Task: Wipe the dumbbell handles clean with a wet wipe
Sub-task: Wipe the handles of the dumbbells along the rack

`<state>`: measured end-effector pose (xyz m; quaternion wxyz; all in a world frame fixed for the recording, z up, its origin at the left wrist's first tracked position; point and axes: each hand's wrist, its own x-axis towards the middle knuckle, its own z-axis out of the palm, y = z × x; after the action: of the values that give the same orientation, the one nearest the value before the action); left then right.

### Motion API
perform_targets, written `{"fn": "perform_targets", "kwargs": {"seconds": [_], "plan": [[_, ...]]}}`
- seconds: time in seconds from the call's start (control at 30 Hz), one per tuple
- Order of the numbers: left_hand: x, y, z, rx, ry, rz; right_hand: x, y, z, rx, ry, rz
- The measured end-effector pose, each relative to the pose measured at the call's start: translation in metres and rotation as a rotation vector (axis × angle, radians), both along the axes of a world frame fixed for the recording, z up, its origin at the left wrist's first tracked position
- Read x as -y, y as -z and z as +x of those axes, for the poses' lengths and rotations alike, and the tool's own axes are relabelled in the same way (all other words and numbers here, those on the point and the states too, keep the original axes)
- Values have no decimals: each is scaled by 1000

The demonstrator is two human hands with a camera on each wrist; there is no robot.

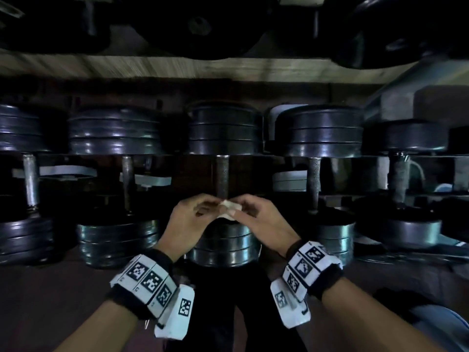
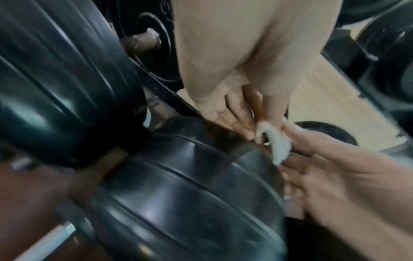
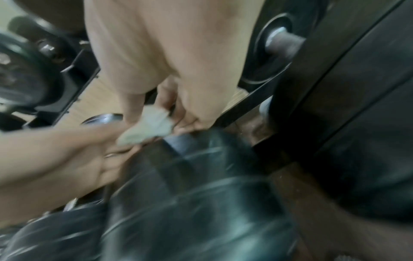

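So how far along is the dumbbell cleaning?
Nothing shows which handles are already wiped. Right now the left hand and right hand both pinch a small white wipe just below the middle dumbbell's handle, not on it. That handle and its neighbours look left to do.

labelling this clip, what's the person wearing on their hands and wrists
Both arms are bare, no sleeves or gloves. Each wrist carries a black band with white blocky panels printed with black square fiducial markers. The left wrist rig and right wrist rig each have a white tab with one more marker hanging below.
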<state>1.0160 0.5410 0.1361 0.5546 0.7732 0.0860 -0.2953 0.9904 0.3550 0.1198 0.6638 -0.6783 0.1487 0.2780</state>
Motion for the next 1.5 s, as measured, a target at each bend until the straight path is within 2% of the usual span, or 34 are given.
{"fn": "perform_targets", "kwargs": {"seconds": [0.1, 0.2, 0.27, 0.33, 0.47, 0.63, 0.87, 1.0, 1.1, 1.2, 1.37, 1.5], "plan": [[-24, 12, 4, 183, 36, 231, 12, 13, 9, -11, -46, -73], [-69, 27, 9, 452, 285, 693, 22, 35, 20, -5, -56, -375], [-93, 31, 8, 528, 439, 969, 28, 48, 26, -17, -133, -554], [-100, 31, 5, 519, 536, 1088, 28, 58, 33, -26, -233, -613], [-89, 35, 3, 505, 571, 1140, 12, 75, 47, -3, -465, -649], [-83, 33, 3, 462, 466, 1143, -9, 84, 59, 43, -631, -608], [-76, 28, 6, 396, 423, 1144, 12, 60, 48, 179, -649, -492], [-75, 24, 7, 397, 447, 1143, 6, 41, 42, 435, -745, -357], [-76, 25, 7, 400, 465, 1148, -15, 41, 47, 562, -831, -397], [-79, 29, 7, 406, 464, 1132, -18, 46, 49, 509, -876, -435], [-80, 31, 7, 405, 475, 1122, 6, 43, 47, 359, -808, -477], [-80, 30, 6, 409, 461, 1111, 14, 57, 48, 132, -620, -636]]}}
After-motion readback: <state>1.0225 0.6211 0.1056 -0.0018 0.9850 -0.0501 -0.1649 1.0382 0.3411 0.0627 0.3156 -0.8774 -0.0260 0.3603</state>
